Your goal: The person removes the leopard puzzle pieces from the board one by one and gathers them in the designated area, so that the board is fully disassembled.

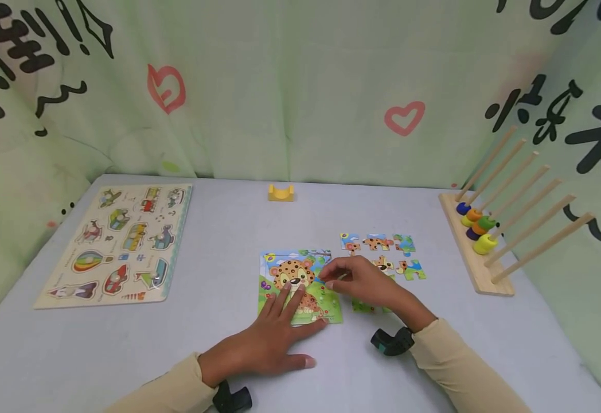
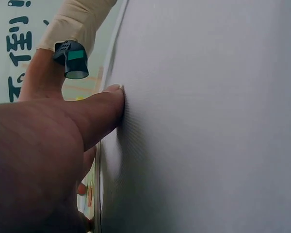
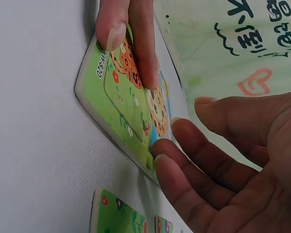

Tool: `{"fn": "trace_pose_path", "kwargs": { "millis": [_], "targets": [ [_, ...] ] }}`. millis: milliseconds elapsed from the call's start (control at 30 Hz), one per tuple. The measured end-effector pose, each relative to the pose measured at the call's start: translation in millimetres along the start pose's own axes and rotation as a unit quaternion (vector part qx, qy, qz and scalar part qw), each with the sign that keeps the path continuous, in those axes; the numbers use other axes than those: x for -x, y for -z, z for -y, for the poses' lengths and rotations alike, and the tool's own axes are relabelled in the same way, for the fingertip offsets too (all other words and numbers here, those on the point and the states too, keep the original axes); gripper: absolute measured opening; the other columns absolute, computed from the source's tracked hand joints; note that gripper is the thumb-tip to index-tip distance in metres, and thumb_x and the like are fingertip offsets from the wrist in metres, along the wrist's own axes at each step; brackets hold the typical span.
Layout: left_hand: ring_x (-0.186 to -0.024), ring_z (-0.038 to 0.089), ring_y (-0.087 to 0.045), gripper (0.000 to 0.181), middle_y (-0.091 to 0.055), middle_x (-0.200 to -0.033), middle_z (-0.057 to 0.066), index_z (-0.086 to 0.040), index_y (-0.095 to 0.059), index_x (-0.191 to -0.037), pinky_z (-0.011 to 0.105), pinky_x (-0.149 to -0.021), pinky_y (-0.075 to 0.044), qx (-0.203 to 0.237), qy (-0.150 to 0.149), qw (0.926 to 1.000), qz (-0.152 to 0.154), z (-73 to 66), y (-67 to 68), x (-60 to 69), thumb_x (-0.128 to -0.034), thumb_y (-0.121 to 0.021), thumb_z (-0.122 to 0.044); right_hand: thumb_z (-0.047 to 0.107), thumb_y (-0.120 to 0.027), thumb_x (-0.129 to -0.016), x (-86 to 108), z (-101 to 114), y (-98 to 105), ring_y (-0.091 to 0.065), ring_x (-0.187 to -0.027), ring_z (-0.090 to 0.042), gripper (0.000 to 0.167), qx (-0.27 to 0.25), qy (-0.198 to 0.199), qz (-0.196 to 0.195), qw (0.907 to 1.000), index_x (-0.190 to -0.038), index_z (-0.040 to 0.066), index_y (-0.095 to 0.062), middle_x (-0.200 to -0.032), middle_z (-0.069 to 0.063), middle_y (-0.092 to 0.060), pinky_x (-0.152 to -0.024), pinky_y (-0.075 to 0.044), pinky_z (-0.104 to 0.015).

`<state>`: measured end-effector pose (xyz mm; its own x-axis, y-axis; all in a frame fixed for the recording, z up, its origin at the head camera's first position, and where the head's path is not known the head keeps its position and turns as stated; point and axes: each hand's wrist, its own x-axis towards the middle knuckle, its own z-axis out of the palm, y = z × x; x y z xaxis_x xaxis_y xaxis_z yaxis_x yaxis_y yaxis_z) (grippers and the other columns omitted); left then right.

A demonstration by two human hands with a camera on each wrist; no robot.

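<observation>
A square cardboard jigsaw puzzle (image 1: 331, 307) with a spotted leopard picture lies on the table in front of me. My left hand (image 1: 274, 338) rests on its lower left part, fingers spread across the picture. In the left wrist view, the left thumb (image 2: 104, 107) touches the white cloth. At the puzzle's right side is my right hand (image 1: 359, 281), its fingers loosely bent. The right wrist view shows the right fingertips (image 3: 167, 167) at the puzzle's edge, thumb apart and nothing between them. Loose puzzle pieces (image 1: 409, 269) lie just right of the puzzle, some hidden by the right hand.
On the left lies a wooden picture board (image 1: 117, 246) with vehicle and toy shapes. A wooden peg stand (image 1: 478, 258) with coloured beads is at the right. Near the back edge sits a small yellow block (image 1: 281, 194). Printed curtains (image 1: 280, 103) surround the table.
</observation>
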<state>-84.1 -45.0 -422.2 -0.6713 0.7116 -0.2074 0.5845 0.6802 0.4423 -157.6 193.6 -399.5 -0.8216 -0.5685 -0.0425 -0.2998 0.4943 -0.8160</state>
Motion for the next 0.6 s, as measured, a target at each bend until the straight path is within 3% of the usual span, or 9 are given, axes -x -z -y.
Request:
{"fn": "trace_pose_path", "kwargs": {
  "millis": [300,600],
  "targets": [
    [-0.144,0.038,0.015,0.063,0.008,-0.162,0.012,-0.04,-0.037,-0.149,0.06,-0.111,-0.003,0.006,0.003,1.0,0.006,-0.1,-0.1,-1.9,-0.0921,-0.055,-0.058,0.001,-0.063,-0.093,-2.3,-0.6,-0.8,-0.065,-0.098,-0.019,0.019,-0.027,-0.004,0.041,0.9988,-0.111,0.003,-0.069,-0.106,-0.006,-0.069,-0.084,-0.051,-0.034],
    [-0.145,0.038,0.013,0.063,0.007,-0.162,0.013,-0.039,-0.037,-0.149,0.06,-0.111,-0.005,0.004,0.001,1.0,0.004,1.1,0.7,-1.9,-0.0925,-0.056,-0.057,0.0,-0.061,-0.093,-6.5,-2.3,-3.5,-0.065,-0.095,-0.019,0.019,-0.039,-0.022,0.035,0.9984,-0.11,0.001,-0.068,-0.104,-0.008,-0.069,-0.081,-0.051,-0.033]
  ]
}}
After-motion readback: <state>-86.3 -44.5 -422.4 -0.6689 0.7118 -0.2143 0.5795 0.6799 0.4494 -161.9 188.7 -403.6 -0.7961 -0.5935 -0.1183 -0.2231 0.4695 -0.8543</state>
